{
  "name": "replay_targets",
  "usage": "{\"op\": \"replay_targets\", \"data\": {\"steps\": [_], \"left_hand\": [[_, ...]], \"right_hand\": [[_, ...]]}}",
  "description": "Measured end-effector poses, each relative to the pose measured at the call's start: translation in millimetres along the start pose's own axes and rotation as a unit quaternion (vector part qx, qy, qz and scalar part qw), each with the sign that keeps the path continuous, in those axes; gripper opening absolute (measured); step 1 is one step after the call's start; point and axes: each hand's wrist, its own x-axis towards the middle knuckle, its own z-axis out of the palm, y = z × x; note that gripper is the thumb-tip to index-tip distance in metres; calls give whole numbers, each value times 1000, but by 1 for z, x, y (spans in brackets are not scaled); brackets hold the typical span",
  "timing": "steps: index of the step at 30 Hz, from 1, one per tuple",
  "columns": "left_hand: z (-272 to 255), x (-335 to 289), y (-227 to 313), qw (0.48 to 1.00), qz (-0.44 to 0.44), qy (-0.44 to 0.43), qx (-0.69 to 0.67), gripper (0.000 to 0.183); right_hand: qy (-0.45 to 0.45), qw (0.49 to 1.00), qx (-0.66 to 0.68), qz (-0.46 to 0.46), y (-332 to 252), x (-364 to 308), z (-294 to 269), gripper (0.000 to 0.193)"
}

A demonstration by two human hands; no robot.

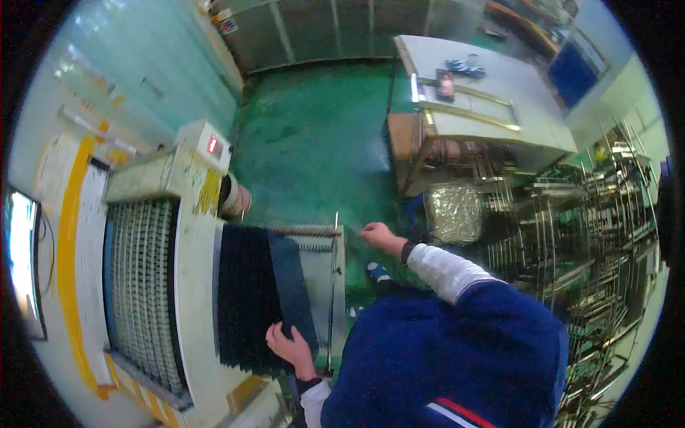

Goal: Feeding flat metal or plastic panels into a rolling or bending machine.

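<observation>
My left hand lies at the near end of a dark stack of pleated-looking sheets, its fingers spread and touching the edge. Along the stack's right side a lighter dark-blue sheet lies loose. The stack rests partly on a pale tray-like surface with a thin metal rod along its right side. Raised over the green floor, my right hand is beyond the rod's far end, its fingers curled together. Whether anything is inside them I cannot make out.
To the left stands a pale machine with a ribbed panel and a small display box. A bucket sits behind it. A white table stands far right, with metal racks and a wrapped stool nearer me.
</observation>
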Motion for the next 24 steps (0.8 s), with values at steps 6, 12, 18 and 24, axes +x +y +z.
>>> {"op": "replay_targets", "data": {"steps": [6,12,18,24], "left_hand": [[30,-10,1,992,-30,-89,86,22],[44,-6,-20,985,40,-95,141,21],[34,7,0,986,51,-55,148,21],[-32,31,28,978,-54,-117,163,28]], "right_hand": [[-13,998,49,29,-16,13,-63,25],[-52,995,74,53,-7,44,-82,22],[-74,993,75,43,-3,69,-82,21],[-123,981,142,46,-6,79,-85,19]]}}
